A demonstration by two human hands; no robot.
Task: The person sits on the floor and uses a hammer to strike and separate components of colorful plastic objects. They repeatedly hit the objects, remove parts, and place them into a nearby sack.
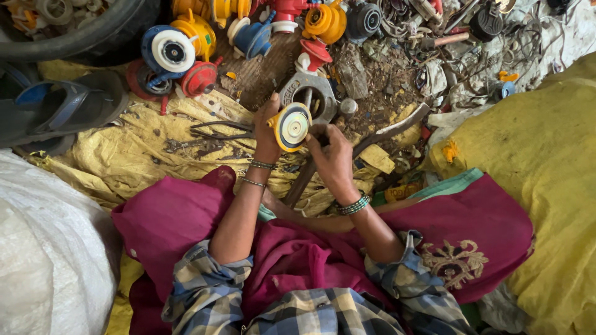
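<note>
My left hand [266, 131] grips a round yellow plastic part with a white centre disc [292, 126], held up in front of me. My right hand [332, 155] is closed beside it on the right, fingers curled at the part's edge, and what it grips is hidden. Just behind the part lies a grey metal ring-shaped casting [308, 93] on the ground. A long dark metal bar [372, 139] runs diagonally under my right hand.
A pile of similar round parts, blue [167, 49], red [198, 77] and yellow [324, 23], lies at the back. Yellow sacking [124, 155] covers the ground, with pliers [217, 130] on it. A sandal [59, 108], a white sack [49, 248] and a yellow sack [546, 155] flank me.
</note>
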